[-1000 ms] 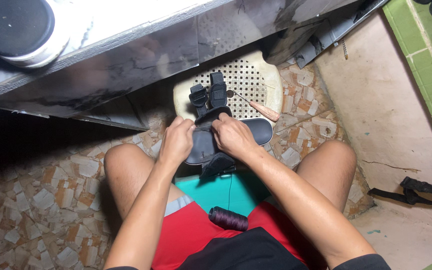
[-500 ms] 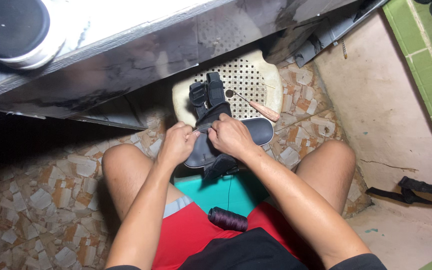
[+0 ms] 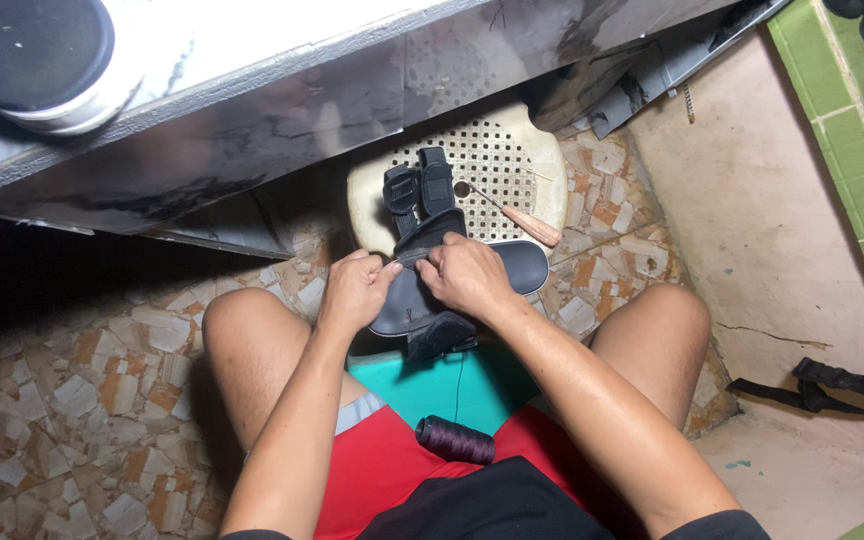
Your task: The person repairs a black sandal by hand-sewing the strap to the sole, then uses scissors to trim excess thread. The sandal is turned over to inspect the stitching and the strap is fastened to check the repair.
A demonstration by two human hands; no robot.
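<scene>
Metal made up the biggest thing in view, a grey worktop (image 3: 282,95) that crossed the top, with a round black and white object (image 3: 32,55) lying on it. Under it the floor (image 3: 82,400) was of broken brown and white tiles. A cream perforated plastic stool (image 3: 537,165) stood between the person's knees, and the dark sandal (image 3: 512,268) lay across its front edge, just above a teal seat (image 3: 452,385). Both hands met on the sandal: the left hand (image 3: 352,290) gripped its strap with bent fingers, and the right hand (image 3: 467,275) pinched the same strap from the other side. A spool of dark thread (image 3: 455,440) rested on the red shorts (image 3: 382,470). An awl with a wooden handle (image 3: 530,226) lay on the stool.
</scene>
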